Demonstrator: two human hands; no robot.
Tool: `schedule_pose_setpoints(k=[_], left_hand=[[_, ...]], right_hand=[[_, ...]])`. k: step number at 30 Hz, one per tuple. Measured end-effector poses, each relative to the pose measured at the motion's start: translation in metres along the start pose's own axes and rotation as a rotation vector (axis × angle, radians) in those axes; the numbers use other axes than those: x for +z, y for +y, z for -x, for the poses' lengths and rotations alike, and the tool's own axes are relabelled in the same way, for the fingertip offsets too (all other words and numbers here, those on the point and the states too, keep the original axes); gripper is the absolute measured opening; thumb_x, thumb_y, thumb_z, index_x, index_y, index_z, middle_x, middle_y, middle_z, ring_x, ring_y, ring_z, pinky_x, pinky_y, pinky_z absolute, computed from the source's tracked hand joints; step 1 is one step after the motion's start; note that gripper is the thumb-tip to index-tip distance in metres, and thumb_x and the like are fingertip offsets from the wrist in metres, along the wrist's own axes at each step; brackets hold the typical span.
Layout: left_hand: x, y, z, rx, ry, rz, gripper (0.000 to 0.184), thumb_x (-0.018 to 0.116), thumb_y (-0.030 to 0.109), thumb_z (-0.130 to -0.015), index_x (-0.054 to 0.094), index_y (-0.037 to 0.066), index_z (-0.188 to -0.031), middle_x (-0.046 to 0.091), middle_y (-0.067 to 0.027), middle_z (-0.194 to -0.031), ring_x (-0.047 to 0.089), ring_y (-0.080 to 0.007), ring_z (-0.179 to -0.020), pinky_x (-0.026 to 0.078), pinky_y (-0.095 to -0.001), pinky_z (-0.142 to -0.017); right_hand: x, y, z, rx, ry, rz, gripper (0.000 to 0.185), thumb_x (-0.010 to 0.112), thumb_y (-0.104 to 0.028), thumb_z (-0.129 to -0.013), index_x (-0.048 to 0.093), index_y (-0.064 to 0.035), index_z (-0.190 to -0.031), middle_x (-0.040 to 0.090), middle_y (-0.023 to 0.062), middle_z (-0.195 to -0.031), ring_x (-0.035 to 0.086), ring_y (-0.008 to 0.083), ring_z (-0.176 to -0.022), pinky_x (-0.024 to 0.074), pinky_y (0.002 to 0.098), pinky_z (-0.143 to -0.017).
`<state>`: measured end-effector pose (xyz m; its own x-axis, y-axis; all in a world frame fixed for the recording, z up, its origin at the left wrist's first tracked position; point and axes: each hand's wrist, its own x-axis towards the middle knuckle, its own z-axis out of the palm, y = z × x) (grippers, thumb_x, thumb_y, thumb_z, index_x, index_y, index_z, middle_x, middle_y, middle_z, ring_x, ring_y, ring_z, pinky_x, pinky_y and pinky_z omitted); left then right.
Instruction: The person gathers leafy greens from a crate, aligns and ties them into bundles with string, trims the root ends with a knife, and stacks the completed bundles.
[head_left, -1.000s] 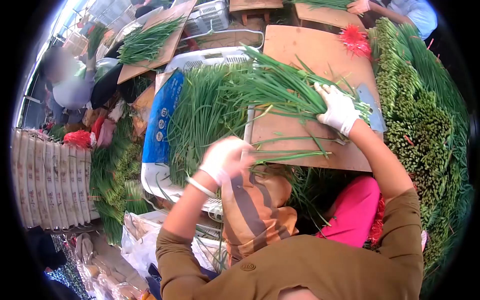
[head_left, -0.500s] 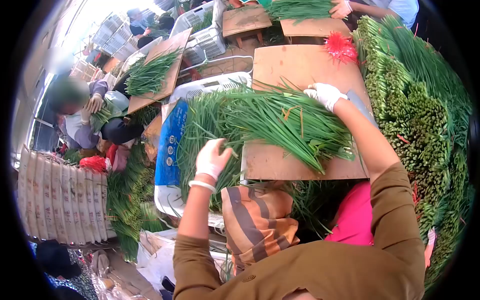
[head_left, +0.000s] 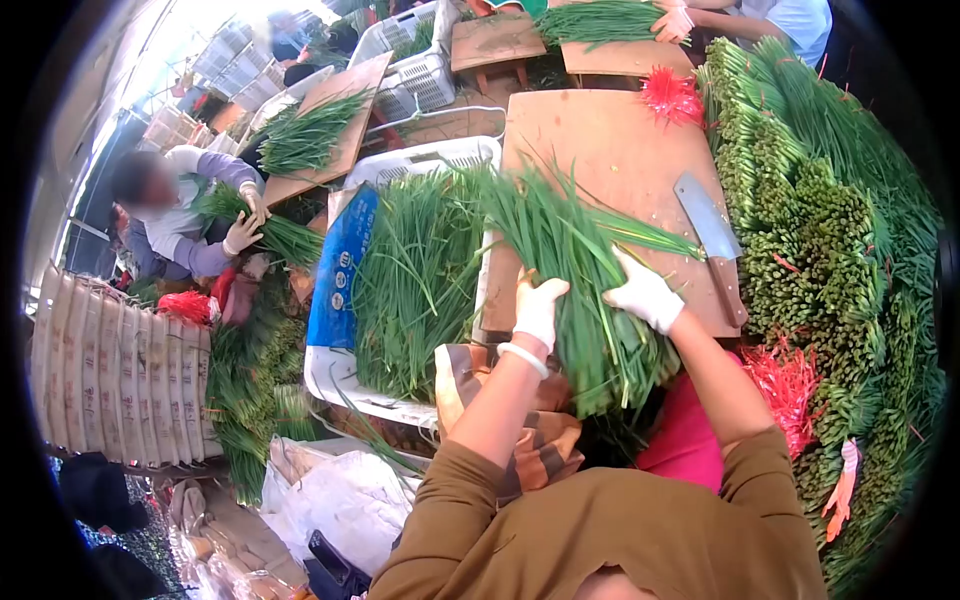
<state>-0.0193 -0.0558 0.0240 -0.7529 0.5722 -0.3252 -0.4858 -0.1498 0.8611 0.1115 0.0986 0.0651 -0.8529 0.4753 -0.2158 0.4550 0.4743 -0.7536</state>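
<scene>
a thick, loose bundle of long, thin green leaves (head_left: pixel 575 280) is held over the near part of the flat, light-brown wooden board (head_left: pixel 600 130), its lower end hanging past the board's near edge. its long axis slants: one splayed end points away from the wearer and left, toward the board's left edge; the other points down toward the wearer and right. blur hides which end is stem and which is tip.

the left hand (head_left: pixel 541 308), in a white glove with a white band at the wrist, grips the bundle's left side at the board's near edge, forearm reaching forward; most of its fingers are hidden behind the leaves. the right hand (head_left: pixel 646 290), also white-gloved, grips the opposite side over the board's near part, thumb pointing away and left, forearm slanting in from the right.

on the board, right of the bundle, a few green strands (head_left: pixel 650 236) reach toward a broad metal knife (head_left: pixel 708 218) with a brown handle, which lies along the board's right side, handle nearer the wearer. shiny red strips (head_left: pixel 672 96) sit at the board's far right corner. left of the board stands a white plastic crate (head_left: pixel 325 375) full of leaves; right of it, a bank of bundled green stalks (head_left: pixel 820 260).
</scene>
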Motion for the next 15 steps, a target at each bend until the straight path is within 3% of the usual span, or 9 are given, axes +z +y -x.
schedule_pose_setpoints(k=[2, 3, 4, 6, 7, 9, 10, 13, 15], left_hand=[[-0.017, 0.003, -0.011, -0.048, -0.001, 0.073, 0.057, 0.066, 0.003, -0.066, 0.049, 0.002, -0.121, 0.06, -0.0107, -0.108, 0.058, -0.0252, -0.099, 0.048, -0.0369, -0.089], [-0.013, 0.029, 0.005, -0.137, -0.209, 0.288, 0.045, 0.064, 0.007, -0.074, 0.052, 0.004, -0.118, 0.061, -0.0124, -0.107, 0.061, -0.0265, -0.097, 0.051, -0.0397, -0.085], [-0.033, 0.01, -0.016, -0.213, -0.292, 0.412, 0.033, 0.055, 0.019, -0.083, 0.056, 0.007, -0.113, 0.063, -0.0107, -0.106, 0.061, -0.0259, -0.095, 0.05, -0.0406, -0.085], [-0.054, 0.0, -0.039, -0.279, -0.382, 0.438, 0.033, 0.042, 0.035, -0.095, 0.06, 0.011, -0.108, 0.065, -0.0088, -0.106, 0.062, -0.0257, -0.096, 0.049, -0.0434, -0.087], [-0.05, 0.0, -0.039, -0.185, -0.125, 0.278, 0.032, 0.04, 0.033, -0.097, 0.06, 0.014, -0.111, 0.064, -0.0065, -0.111, 0.058, -0.0262, -0.106, 0.045, -0.0465, -0.091], [-0.105, -0.057, -0.082, 0.695, -0.298, -0.559, 0.038, 0.038, 0.037, -0.098, 0.058, 0.012, -0.119, 0.058, -0.0071, -0.125, 0.05, -0.0255, -0.119, 0.038, -0.0461, -0.102], [-0.106, -0.05, -0.078, 0.527, -0.237, -0.433, 0.044, 0.038, 0.042, -0.097, 0.056, 0.012, -0.123, 0.055, -0.0083, -0.129, 0.048, -0.0259, -0.122, 0.036, -0.0464, -0.104], [-0.059, 0.015, -0.033, -0.129, 0.172, 0.317, 0.063, 0.039, 0.057, -0.093, 0.047, 0.011, -0.135, 0.047, -0.0117, -0.139, 0.044, -0.0282, -0.127, 0.032, -0.0477, -0.108], [-0.04, 0.035, -0.02, -0.204, 0.303, 0.417, 0.073, 0.039, 0.064, -0.089, 0.043, 0.01, -0.139, 0.047, -0.0123, -0.14, 0.044, -0.0298, -0.126, 0.033, -0.0492, -0.107]], right_hand=[[-0.007, 0.023, 0.016, -0.011, 0.028, -0.497, 0.087, 0.067, -0.025, -0.073, 0.027, 0.0043, -0.145, 0.06, 0.0203, -0.119, 0.062, 0.0231, -0.099, 0.0473, 0.0312, -0.089], [-0.015, 0.021, 0.028, 0.081, 0.09, -0.525, 0.079, 0.064, -0.02, -0.078, 0.029, 0.0094, -0.142, 0.057, 0.0176, -0.12, 0.058, 0.0161, -0.101, 0.0455, 0.0293, -0.09], [-0.015, 0.059, 0.022, 0.144, 0.086, -0.398, 0.077, 0.064, -0.026, -0.081, 0.031, 0.0052, -0.143, 0.057, 0.0207, -0.124, 0.059, 0.0222, -0.108, 0.0451, 0.0313, -0.093], [-0.04, 0.071, 0.026, 0.124, 0.174, 0.013, 0.07, 0.061, -0.031, -0.084, 0.036, 0.0007, -0.142, 0.055, 0.0222, -0.129, 0.057, 0.0298, -0.115, 0.0434, 0.0329, -0.097], [-0.057, 0.074, 0.027, 0.141, 0.126, 0.086, 0.066, 0.06, -0.032, -0.085, 0.039, -0.0008, -0.14, 0.054, 0.022, -0.131, 0.055, 0.0318, -0.117, 0.0425, 0.0336, -0.098], [-0.078, 0.079, 0.024, 0.15, 0.1, 0.179, 0.057, 0.057, -0.031, -0.088, 0.046, -0.0006, -0.135, 0.053, 0.0209, -0.131, 0.053, 0.0313, -0.121, 0.0401, 0.0334, -0.101], [-0.073, 0.118, 0.01, 0.091, 0.118, 0.046, 0.06, 0.057, -0.035, -0.09, 0.045, 0.0022, -0.135, 0.055, 0.0204, -0.131, 0.056, 0.0305, -0.117, 0.0415, 0.0332, -0.099], [-0.075, 0.076, 0.018, 0.287, 0.105, -0.359, 0.067, 0.058, -0.042, -0.09, 0.043, 0.0053, -0.136, 0.055, 0.0192, -0.129, 0.055, 0.027, -0.115, 0.0411, 0.0326, -0.099], [-0.068, 0.07, 0.011, 0.297, 0.187, -0.37, 0.071, 0.059, -0.045, -0.09, 0.041, 0.006, -0.137, 0.055, 0.0188, -0.129, 0.054, 0.0253, -0.115, 0.0405, 0.0325, -0.099]])
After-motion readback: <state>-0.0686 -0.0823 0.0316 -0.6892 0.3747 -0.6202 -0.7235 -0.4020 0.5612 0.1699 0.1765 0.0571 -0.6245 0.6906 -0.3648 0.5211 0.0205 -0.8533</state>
